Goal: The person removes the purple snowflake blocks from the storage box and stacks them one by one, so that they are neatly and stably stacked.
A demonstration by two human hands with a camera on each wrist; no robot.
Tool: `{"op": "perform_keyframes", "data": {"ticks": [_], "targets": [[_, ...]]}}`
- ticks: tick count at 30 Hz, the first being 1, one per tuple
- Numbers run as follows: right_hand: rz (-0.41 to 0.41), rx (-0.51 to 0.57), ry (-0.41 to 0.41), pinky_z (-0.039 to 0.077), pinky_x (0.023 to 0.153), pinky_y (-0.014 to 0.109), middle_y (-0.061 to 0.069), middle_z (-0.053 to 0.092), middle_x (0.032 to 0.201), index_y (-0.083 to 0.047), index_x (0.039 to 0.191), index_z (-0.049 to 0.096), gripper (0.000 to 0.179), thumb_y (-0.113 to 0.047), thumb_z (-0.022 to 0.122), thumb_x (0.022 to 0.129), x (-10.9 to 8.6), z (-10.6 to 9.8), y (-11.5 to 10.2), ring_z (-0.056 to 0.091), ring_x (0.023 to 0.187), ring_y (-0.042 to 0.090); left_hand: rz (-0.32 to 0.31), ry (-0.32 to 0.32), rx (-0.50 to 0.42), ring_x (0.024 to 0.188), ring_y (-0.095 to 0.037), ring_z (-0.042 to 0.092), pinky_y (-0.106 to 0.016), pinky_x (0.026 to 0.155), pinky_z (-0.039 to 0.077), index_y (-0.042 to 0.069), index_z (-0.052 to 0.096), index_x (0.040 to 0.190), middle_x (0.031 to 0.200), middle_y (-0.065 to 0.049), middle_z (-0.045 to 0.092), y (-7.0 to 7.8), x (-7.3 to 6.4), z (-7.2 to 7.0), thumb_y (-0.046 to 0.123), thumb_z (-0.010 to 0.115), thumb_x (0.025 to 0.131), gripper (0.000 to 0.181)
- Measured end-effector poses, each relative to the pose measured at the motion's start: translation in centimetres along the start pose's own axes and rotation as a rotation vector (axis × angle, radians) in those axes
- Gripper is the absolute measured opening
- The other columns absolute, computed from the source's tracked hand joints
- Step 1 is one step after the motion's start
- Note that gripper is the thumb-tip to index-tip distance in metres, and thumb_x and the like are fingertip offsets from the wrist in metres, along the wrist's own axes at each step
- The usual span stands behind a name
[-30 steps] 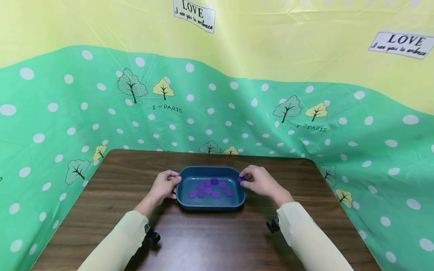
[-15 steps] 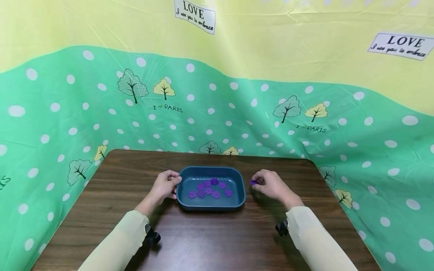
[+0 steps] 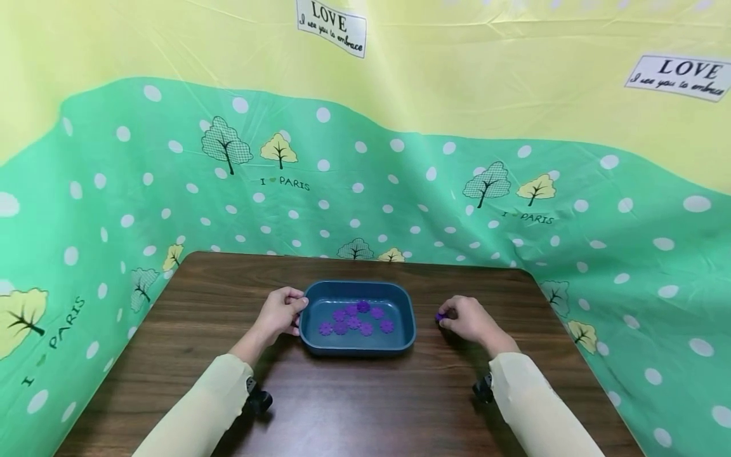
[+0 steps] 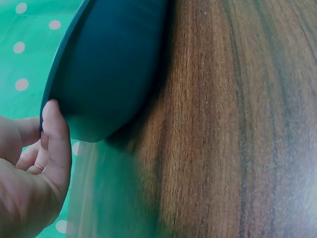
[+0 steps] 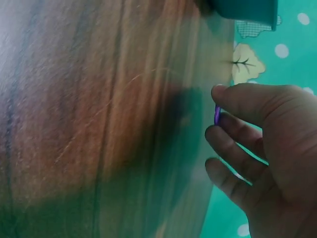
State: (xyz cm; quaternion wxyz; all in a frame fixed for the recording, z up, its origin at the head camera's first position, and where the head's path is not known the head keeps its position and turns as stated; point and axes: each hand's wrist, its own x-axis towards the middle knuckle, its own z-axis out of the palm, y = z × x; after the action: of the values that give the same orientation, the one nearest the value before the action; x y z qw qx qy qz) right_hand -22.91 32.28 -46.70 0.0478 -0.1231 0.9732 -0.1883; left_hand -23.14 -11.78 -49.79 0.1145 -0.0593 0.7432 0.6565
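A dark blue rectangular tray point(image 3: 356, 350) sits mid-table with several flat purple flower-shaped pieces point(image 3: 354, 322) lying on its floor. My left hand point(image 3: 280, 312) pinches the tray's left rim, thumb on one side of the wall and fingers on the other, as the left wrist view shows. To the right of the tray, my right hand point(image 3: 471, 320) pinches one purple flower-shaped piece point(image 5: 217, 115) between thumb and fingertips. In the right wrist view that piece is seen edge-on as a thin disc, close over the table, with its remaining fingers loosely curled.
The brown wood-grain table point(image 3: 365, 406) has its far edge against a green and yellow printed cloth point(image 3: 400, 190). Small black devices are on both wrists, the left one point(image 3: 259, 400) low over the table.
My right hand has moved from the tray's right rim out to the right and slightly nearer, carrying the purple flower-shaped piece. The left hand and the tray have stayed put.
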Motion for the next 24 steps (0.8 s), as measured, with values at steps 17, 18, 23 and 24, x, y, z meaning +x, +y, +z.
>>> {"op": "perform_keyframes", "data": {"ticks": [17,18,23,24], "targets": [[0.051,-0.032,0.009,0.058,0.083,0.048,0.008,0.069,0.103,-0.008,0.105,0.074,0.015,-0.011,0.077,0.09,0.0,1.3,1.4,0.066,0.093,0.023,0.008,-0.023,-0.037,0.062,-0.021,0.056,-0.034,0.047,0.057,-0.006,0.057,0.127,0.093,-0.017,0.057,0.5,-0.1,-0.2,0.009,0.062,0.102,0.029],[0.05,-0.032,0.012,0.058,0.083,0.048,0.008,0.069,0.103,-0.008,0.105,0.074,0.015,-0.011,0.077,0.09,0.0,1.4,1.4,0.066,0.092,0.023,0.007,-0.023,-0.036,0.062,-0.021,0.056,-0.034,0.047,0.057,-0.006,0.057,0.127,0.093,-0.018,0.057,0.5,-0.1,-0.3,0.009,0.062,0.103,0.029],[0.049,-0.026,0.028,0.058,0.083,0.048,0.009,0.068,0.105,-0.008,0.106,0.075,0.016,-0.011,0.077,0.09,-0.2,1.6,1.5,0.066,0.094,0.024,0.006,-0.019,-0.034,0.063,-0.021,0.056,-0.034,0.047,0.057,-0.005,0.057,0.127,0.093,-0.018,0.057,0.5,0.0,-0.3,0.01,0.062,0.103,0.029],[0.049,-0.024,0.03,0.058,0.083,0.048,0.009,0.068,0.105,-0.008,0.106,0.075,0.017,-0.011,0.077,0.09,-0.2,1.6,1.5,0.066,0.094,0.024,0.004,-0.018,-0.035,0.063,-0.021,0.056,-0.034,0.047,0.057,-0.005,0.057,0.127,0.093,-0.018,0.057,0.5,-0.1,-0.2,0.01,0.062,0.103,0.029]]}}
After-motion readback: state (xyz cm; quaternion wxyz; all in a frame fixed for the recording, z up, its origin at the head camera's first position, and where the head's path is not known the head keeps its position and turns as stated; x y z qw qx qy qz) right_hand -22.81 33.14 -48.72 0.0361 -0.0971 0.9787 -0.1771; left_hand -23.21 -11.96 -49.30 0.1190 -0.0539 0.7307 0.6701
